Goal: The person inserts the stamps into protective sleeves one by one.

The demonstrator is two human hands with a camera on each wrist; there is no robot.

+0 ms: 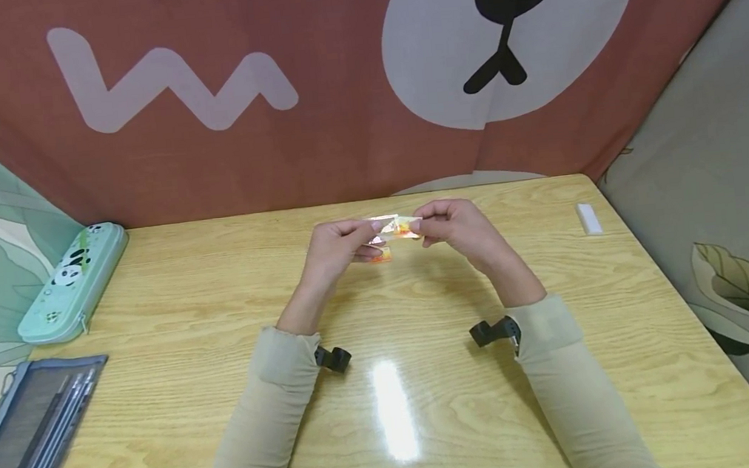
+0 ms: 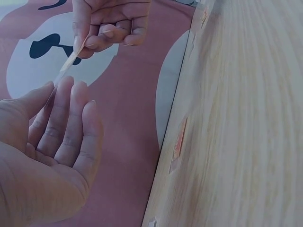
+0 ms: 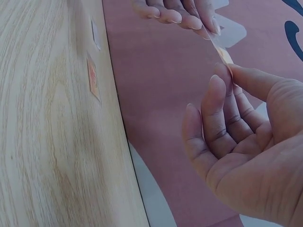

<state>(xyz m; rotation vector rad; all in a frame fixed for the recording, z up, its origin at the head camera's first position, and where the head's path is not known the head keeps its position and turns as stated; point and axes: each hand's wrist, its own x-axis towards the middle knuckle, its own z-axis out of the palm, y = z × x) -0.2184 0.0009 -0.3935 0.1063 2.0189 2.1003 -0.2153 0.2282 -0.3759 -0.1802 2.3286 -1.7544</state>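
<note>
Above the table's far part, both hands hold a thin, flat, shiny packet (image 1: pixel 406 227) stretched between them, partly clear with orange and yellow print. My left hand (image 1: pixel 339 250) pinches its left end between thumb and index finger. At the other end, the thumb and index finger of my right hand (image 1: pixel 456 228) grip the printed part. Seen nearly edge-on in the left wrist view, the packet (image 2: pixel 69 61) looks like a narrow strip. A second small orange piece (image 1: pixel 383 255) lies on the table below the left fingers; the right wrist view shows this orange piece (image 3: pixel 92 78) flat on the wood.
A mint panda pencil case (image 1: pixel 77 278) stands at the table's far left. In front of it lies a dark mesh pouch (image 1: pixel 38 434) with pens inside. A white eraser-like block (image 1: pixel 589 219) sits near the right edge. A reddish curtain (image 1: pixel 340 148) hangs behind the table.
</note>
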